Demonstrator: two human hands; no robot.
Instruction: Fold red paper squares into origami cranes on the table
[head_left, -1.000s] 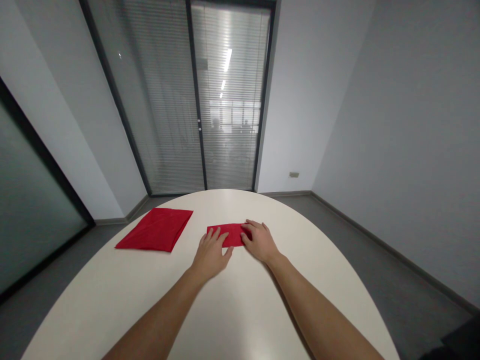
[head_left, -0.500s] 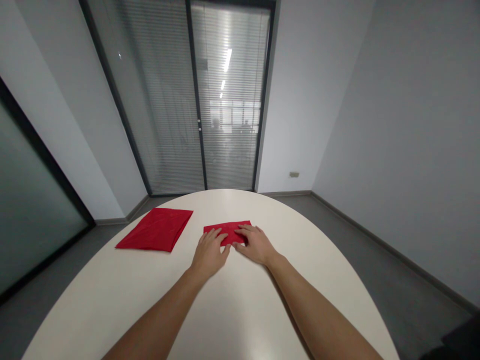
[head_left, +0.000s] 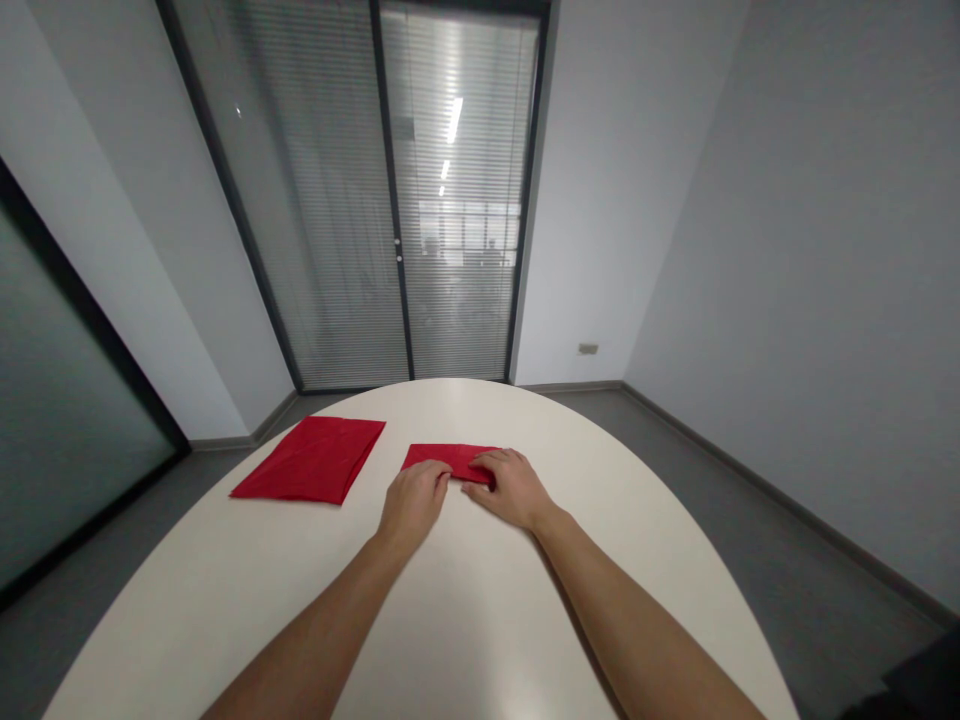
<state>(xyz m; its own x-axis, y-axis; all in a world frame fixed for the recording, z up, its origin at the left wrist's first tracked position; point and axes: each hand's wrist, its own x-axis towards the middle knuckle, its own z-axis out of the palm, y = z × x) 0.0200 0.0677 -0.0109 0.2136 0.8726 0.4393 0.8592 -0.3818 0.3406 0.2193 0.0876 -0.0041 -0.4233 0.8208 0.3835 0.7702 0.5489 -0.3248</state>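
Observation:
A small folded red cloth (head_left: pixel 459 458) lies flat on the white table, its long side running left to right. At its near left edge, my left hand (head_left: pixel 414 503) pinches it between thumb and fingers. My right hand (head_left: pixel 516 490) bends over its right end, the fingers on top and the thumb at the near edge. Both hands cover parts of the cloth's near side and right end. A larger folded red cloth (head_left: pixel 311 460) rests to the left, apart from both hands.
The round white table (head_left: pixel 450 620) carries both cloths, and its curved edge drops to a grey floor (head_left: pixel 720 470). Beyond it stands a glass partition with blinds (head_left: pixel 465 300). A dark object (head_left: pixel 926 670) shows at the lower right corner.
My left hand has gone from fingers spread on the small cloth to a pinch at its near edge. The cloth's near left edge has shifted slightly. My right hand stays nearly still.

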